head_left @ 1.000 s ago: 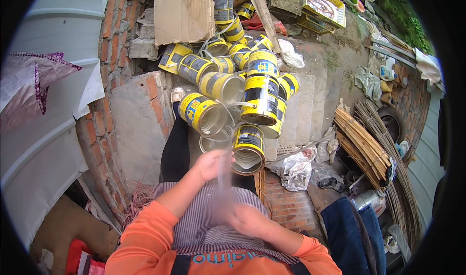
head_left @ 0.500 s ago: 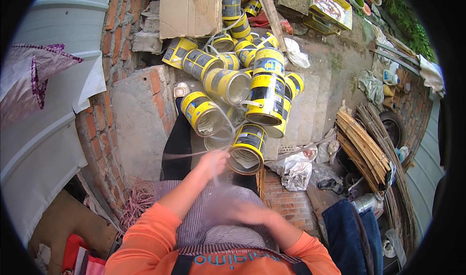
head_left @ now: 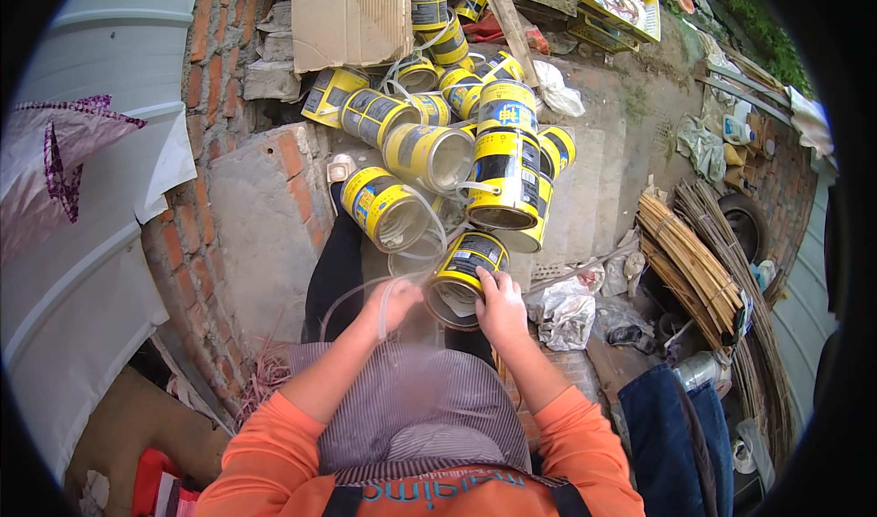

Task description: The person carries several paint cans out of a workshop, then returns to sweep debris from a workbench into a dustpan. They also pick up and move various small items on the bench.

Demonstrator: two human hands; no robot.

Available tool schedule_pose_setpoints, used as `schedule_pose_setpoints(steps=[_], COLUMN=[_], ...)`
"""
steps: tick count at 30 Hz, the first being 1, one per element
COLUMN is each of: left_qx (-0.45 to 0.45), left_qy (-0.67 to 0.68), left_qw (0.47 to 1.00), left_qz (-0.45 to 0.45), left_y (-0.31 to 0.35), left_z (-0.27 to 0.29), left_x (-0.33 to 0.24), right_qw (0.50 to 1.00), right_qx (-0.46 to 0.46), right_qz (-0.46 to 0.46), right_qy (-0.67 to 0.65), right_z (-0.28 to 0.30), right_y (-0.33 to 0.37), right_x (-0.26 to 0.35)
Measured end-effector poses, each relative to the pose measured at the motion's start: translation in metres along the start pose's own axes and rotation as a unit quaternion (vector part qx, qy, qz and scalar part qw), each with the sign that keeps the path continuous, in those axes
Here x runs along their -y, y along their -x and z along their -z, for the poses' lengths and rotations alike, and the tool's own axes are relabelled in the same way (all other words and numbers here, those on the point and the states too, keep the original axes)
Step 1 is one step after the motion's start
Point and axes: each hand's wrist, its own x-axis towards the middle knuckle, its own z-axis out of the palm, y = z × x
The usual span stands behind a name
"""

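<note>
A yellow can (head_left: 464,270) at frame centre is gripped by the right hand (head_left: 501,305); a clear tube (head_left: 384,290) is pinched by the left hand (head_left: 391,305). The stacked cans (head_left: 502,165) above could be toppled if nudged.

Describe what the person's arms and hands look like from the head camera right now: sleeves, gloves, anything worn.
Both arms enter from the lower edge in bright orange long sleeves, pushed up so the forearms are bare. The left hand and right hand are bare: no gloves, and no watch or rings that I can make out. Between the sleeves hangs a grey pinstriped apron, its dark upper band printed with orange lettering.
</note>
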Motion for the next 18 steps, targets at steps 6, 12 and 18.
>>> schedule_pose_setpoints(steps=[6, 12, 18], left_qx=[-0.013, -0.015, -0.013], left_qy=[0.151, 0.116, 0.090], left_qw=[0.987, 0.992, 0.994], left_qz=[0.057, 0.048, 0.063], left_y=[-0.024, -0.029, -0.017], left_z=[0.016, 0.014, 0.012], left_x=[-0.036, -0.050, -0.021], right_qw=[0.962, 0.903, 0.963], right_qx=[0.250, 0.312, 0.150], right_qz=[-0.100, -0.265, -0.182], right_qy=[0.029, -0.130, -0.126], right_z=[0.004, -0.061, -0.075], right_y=[-0.019, -0.037, -0.034], right_x=[0.011, -0.003, -0.038])
